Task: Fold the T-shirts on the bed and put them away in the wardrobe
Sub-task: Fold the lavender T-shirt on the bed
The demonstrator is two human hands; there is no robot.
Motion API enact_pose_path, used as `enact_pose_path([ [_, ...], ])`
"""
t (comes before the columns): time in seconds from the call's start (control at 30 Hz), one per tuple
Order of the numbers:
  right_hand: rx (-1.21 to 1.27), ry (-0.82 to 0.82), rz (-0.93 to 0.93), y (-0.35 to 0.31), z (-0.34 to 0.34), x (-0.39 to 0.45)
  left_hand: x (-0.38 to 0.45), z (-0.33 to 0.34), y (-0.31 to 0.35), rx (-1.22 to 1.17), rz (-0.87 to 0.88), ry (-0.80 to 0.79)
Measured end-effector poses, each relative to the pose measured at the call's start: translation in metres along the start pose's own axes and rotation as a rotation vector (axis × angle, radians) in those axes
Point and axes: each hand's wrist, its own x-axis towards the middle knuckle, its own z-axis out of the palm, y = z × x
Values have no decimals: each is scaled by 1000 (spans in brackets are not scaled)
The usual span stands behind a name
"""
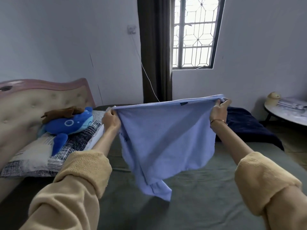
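Both hands, left [111, 119] and right [219, 110], are pinching the top edge of a pale blue T-shirt [166, 138], which is hanging stretched and rumpled, inside out, above the bed [207, 188].

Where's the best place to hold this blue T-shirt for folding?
At the two ends of its top edge, from either side, as the left hand and right hand do now: the T-shirt hangs flat between them above the bed.
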Motion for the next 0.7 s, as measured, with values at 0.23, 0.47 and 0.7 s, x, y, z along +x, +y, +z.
enact_pose_path([
  [0.23, -30, 219, 258, 36, -26, -25, -39, 11, -53, 296, 87, -71],
  [0.47, -118, 401, 603, 140, -68, -91, -139, 15, -149, 487, -14, -338],
  [0.7, -206, 366, 688, 253, -117, -175, -237, 9, -266, 776, -37, -583],
])
